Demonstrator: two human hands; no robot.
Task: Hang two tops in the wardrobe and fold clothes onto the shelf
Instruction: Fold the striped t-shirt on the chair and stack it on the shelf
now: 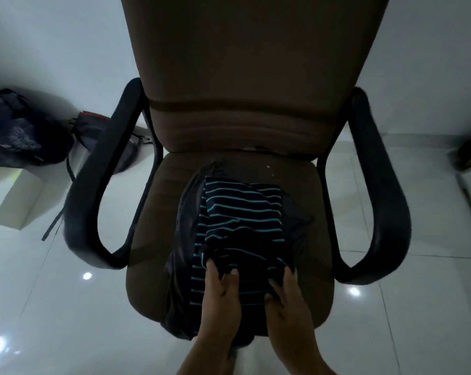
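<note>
Head view. Brown office chair (296,185), black armrests either side, glossy white tiled floor (418,307) beneath.

Striped top (239,212), dark navy with teal bands: partly folded, lying along the middle of the seat, near end reaching toward the front edge. Beneath it, a dark plain garment (184,212), spilling past the left side of the stripes and over the front edge of the seat.

Left hand (220,290): fingers curled into the bunched near hem of the striped top, pinching cloth. Right hand (285,296): likewise gripping the same hem, just beside the left, fingertips buried in the fabric.

Off the chair, by the left armrest: two dark bags (26,131) against the wall, one with an orange trim. Wardrobe and shelf not in view.

Step in hand, by judgement: folding the striped top on the seat. For a clean fold: both grips level at the hem corners, cloth pulled taut, then carried up and laid square on the far edge, stripes aligned; lower garment left undisturbed; creases smoothed flat before lifting.
</note>
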